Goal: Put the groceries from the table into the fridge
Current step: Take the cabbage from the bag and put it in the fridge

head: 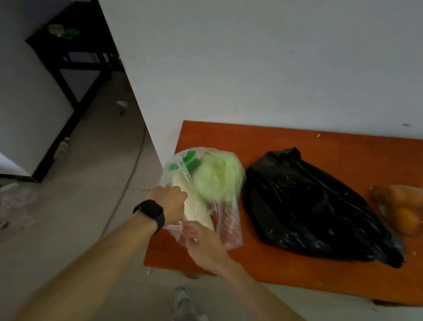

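Left hand (169, 203) and right hand (204, 246) grip the cabbage bag (202, 175) mid-frame on the bench (298, 270) (black bag (317, 209) beside)

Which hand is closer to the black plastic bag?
Right. The right hand pinches the near end of the cabbage bag, just beside the black plastic bag without touching it. The left hand, wearing the watch, holds the cabbage bag farther from it.
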